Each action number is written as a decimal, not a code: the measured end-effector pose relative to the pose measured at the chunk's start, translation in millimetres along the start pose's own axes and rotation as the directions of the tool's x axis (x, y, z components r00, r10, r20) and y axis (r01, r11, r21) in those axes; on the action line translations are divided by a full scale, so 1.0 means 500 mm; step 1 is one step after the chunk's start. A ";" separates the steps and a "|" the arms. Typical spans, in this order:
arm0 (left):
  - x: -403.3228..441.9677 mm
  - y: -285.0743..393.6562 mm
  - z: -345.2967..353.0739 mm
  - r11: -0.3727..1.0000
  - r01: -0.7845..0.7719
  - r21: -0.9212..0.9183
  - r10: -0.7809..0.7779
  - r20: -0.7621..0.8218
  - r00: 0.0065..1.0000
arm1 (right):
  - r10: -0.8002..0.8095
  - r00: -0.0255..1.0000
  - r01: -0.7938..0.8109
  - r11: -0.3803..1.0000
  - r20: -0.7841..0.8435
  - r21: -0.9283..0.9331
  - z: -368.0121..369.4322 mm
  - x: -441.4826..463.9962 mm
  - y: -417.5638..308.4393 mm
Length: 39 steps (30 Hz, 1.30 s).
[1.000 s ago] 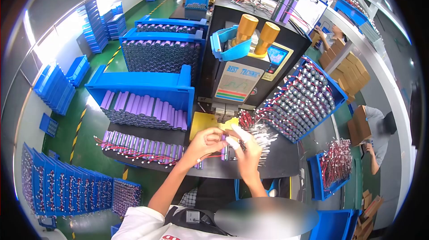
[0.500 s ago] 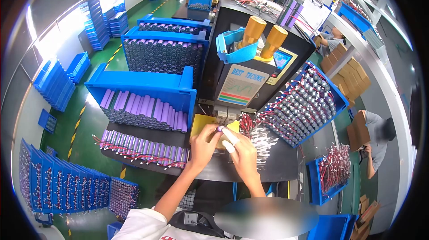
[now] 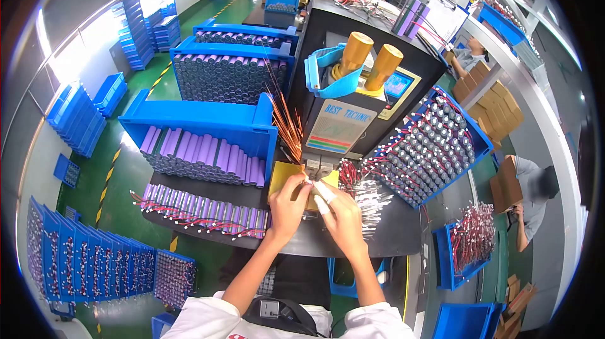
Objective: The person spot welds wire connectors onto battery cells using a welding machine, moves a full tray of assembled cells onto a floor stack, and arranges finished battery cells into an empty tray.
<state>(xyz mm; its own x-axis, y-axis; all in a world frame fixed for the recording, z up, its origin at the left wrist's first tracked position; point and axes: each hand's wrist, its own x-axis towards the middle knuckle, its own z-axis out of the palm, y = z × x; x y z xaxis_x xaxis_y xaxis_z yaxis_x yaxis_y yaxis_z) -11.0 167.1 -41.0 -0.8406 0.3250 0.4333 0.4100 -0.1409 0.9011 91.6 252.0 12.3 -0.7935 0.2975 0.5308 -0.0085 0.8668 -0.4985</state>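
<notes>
"Where was the small piece [image 3: 309, 182] from the hands?"

"Just at their far side, between the fingertips, and just near of the metal head [image 3: 319, 166] of the machine [image 3: 340, 128]. Sparks [image 3: 287, 128] flew from about there, far and left."

"Which way did it point?"

"I couldn't tell; the fingers covered nearly all of it."

"And which hand was nearer?"

"Neither. The left hand [image 3: 288, 210] pinched it from the left, the right hand [image 3: 341, 213] from the right, their tips together."

"Did you count things?"

"One piece held, one machine, two gold cylinders [image 3: 357, 52] on top of it. One row of purple cells with red leads [image 3: 208, 208] at left, too tightly packed for me to number. One heap of leads [image 3: 365, 203] just right of the hands, past counting too. And two other people [image 3: 532, 178], well over to the right."
</notes>
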 end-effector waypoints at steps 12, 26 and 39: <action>0.003 0.024 -0.081 0.817 0.529 -0.230 -0.320 0.582 0.748 | -0.044 0.954 0.070 0.995 0.295 -0.077 -0.042 -0.015 -0.021; 0.063 -0.018 -0.202 0.718 -0.297 0.629 0.112 0.317 0.942 | 0.016 0.931 0.005 0.998 0.363 -0.056 0.048 -0.101 -0.027; 0.075 -0.008 -0.210 0.854 -0.090 0.512 0.020 0.140 0.990 | 0.257 0.965 -0.246 0.826 -0.050 -0.508 -0.046 -0.135 0.081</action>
<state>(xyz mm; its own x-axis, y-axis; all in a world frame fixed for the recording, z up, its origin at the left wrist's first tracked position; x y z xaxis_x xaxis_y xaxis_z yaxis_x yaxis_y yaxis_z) -81.2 81.6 -26.8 -0.7745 0.4499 0.4447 0.6067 0.3293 0.7235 158.8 276.2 -28.2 -0.7378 0.5296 0.4185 0.4970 0.8457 -0.1941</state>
